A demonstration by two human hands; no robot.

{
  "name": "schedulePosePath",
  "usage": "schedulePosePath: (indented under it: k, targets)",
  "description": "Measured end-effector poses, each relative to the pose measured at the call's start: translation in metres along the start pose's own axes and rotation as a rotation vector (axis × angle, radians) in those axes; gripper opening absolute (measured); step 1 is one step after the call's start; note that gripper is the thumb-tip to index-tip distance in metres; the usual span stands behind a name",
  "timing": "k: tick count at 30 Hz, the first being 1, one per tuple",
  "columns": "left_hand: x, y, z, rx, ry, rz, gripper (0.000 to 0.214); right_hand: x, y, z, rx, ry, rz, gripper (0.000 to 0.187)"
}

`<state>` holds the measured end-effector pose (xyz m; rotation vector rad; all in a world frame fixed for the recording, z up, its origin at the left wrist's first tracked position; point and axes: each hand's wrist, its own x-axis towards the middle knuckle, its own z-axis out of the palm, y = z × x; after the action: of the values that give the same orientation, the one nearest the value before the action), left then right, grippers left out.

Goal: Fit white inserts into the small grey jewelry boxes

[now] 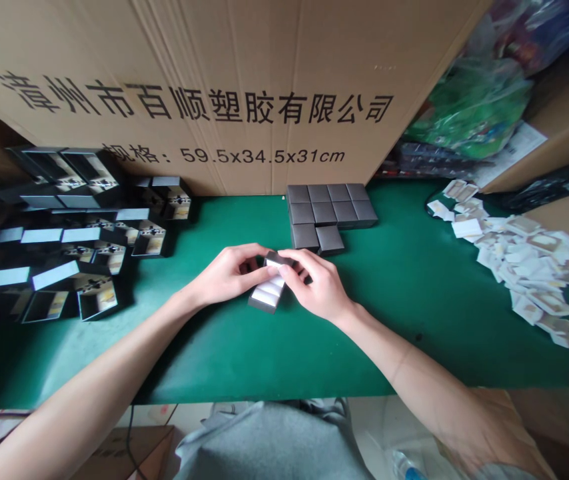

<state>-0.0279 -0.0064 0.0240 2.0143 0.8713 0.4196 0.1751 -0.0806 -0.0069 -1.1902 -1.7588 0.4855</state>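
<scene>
Over the middle of the green table (204, 360), both hands grip one small dark jewelry box (263, 303), opened, with white padding (270, 288) inside. My left hand (234, 273) has its fingers wrapped round the box's left side, thumb pressing on the white padding. On the opposite side my right hand (317, 280) closes round the box, its thumb near the other thumb. Part of the box's far end is hidden by the fingers. Just beyond the right hand, closed dark boxes (332, 208) lie side by side in a block.
Many opened dark boxes (97, 293) stand in rows and stacks on the left. A heap of white padded inserts (529, 260) lies at the right. Behind the table rises a large cardboard carton (224, 60) with black printing. Plastic bags (474, 107) sit at the back right.
</scene>
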Motion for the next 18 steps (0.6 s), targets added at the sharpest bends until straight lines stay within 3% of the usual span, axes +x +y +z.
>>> schedulePosePath:
  k: [18]
  targets:
    - [-0.0001,0.0001,0.0008,0.02,0.011,0.019,0.04,-0.0001,0.001,0.0013,-0.021,-0.007,0.004,0.022]
